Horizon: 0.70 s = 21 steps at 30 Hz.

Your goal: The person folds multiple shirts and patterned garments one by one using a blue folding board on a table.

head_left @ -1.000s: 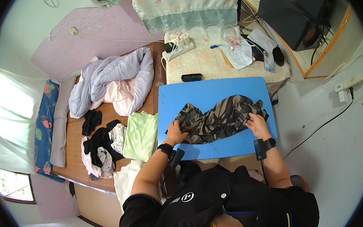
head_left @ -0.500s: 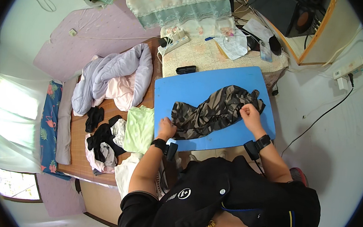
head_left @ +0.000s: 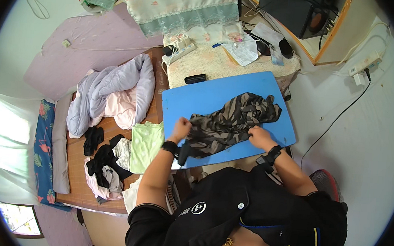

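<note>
A pair of camouflage trousers (head_left: pixel 227 121) in grey, brown and black lies bunched and creased across a blue tabletop (head_left: pixel 175 103). At its left end my left hand (head_left: pixel 181 128) is closed on the fabric edge. My right hand (head_left: pixel 259 138) pinches the near edge of the cloth, right of its middle. The narrower, crumpled right end lies beyond my right hand and rests on the tabletop. Both my wrists wear black straps with small devices.
To the left, a bed holds a folded light green cloth (head_left: pixel 146 146), dark and pale clothes (head_left: pixel 103 162) and a lilac quilt (head_left: pixel 135 81). Behind the blue tabletop, a cloth-covered table carries a black case (head_left: pixel 195 79), a power strip (head_left: pixel 182 49), papers and a phone (head_left: pixel 277 55).
My right hand has moved left and nearer along the trousers' edge, from the right end toward the middle. My left hand has shifted up slightly along the left end. The whole view has shifted slightly.
</note>
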Each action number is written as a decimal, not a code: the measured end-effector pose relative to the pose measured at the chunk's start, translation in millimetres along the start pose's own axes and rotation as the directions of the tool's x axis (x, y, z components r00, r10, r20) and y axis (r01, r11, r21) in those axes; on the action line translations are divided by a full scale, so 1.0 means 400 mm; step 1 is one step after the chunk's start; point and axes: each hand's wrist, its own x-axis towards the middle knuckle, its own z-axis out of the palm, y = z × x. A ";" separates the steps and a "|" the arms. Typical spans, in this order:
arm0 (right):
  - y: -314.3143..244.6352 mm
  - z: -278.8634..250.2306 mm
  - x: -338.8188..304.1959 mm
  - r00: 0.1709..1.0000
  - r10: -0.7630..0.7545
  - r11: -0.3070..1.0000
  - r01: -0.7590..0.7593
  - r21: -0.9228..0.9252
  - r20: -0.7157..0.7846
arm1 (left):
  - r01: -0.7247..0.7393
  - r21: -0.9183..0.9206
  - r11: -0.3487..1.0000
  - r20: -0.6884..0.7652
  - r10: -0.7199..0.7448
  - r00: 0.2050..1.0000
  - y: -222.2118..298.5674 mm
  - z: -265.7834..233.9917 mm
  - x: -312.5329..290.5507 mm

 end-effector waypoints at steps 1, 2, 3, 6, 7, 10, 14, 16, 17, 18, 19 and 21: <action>0.002 -0.025 -0.011 0.999 0.021 0.999 -0.019 0.047 -0.042 | 0.054 -0.124 0.991 -0.022 -0.057 0.998 -0.013 -0.038 0.027; 0.042 -0.032 -0.025 0.995 0.051 0.996 -0.044 0.077 -0.086 | 0.122 -0.266 0.956 -0.013 -0.130 0.991 0.023 -0.060 0.046; 0.085 -0.042 -0.045 0.988 0.076 0.992 -0.062 0.106 -0.132 | 0.186 -0.400 0.897 0.002 -0.202 0.979 0.063 -0.086 0.055; 0.091 -0.087 -0.080 0.956 0.201 0.963 -0.152 0.224 -0.216 | 0.058 -0.464 0.884 -0.136 -0.136 0.981 0.036 -0.160 0.068; 0.090 -0.101 -0.086 0.941 0.257 0.948 -0.202 0.246 -0.219 | 0.057 -0.464 0.884 -0.132 -0.133 0.982 0.042 -0.167 0.067; 0.162 -0.077 -0.064 0.876 0.270 0.911 -0.099 0.400 -0.399 | 0.182 -0.666 0.724 -0.027 -0.267 0.963 0.055 -0.194 0.067; 0.162 -0.084 -0.015 0.749 0.334 0.832 0.050 0.552 -0.572 | 0.202 -0.774 0.600 0.023 -0.292 0.956 0.020 -0.209 0.086; 0.117 -0.106 -0.013 0.770 0.316 0.832 0.056 0.552 -0.555 | 0.233 -0.787 0.572 0.051 -0.317 0.947 0.017 -0.201 0.082; 0.089 -0.112 -0.009 0.788 0.296 0.831 0.065 0.552 -0.540 | 0.260 -0.798 0.544 0.076 -0.336 0.939 0.018 -0.200 0.078; 0.062 -0.105 0.003 0.843 0.226 0.818 0.108 0.565 -0.489 | 0.280 -0.774 0.568 0.106 -0.320 0.941 -0.018 -0.210 0.073; 0.046 -0.091 0.011 0.884 0.168 0.802 0.134 0.582 -0.436 | 0.282 -0.774 0.568 0.109 -0.319 0.942 -0.012 -0.205 0.069; -0.012 -0.067 0.023 0.955 0.046 0.783 0.148 0.604 -0.293 | 0.281 -0.761 0.585 0.120 -0.299 0.947 0.020 -0.190 0.052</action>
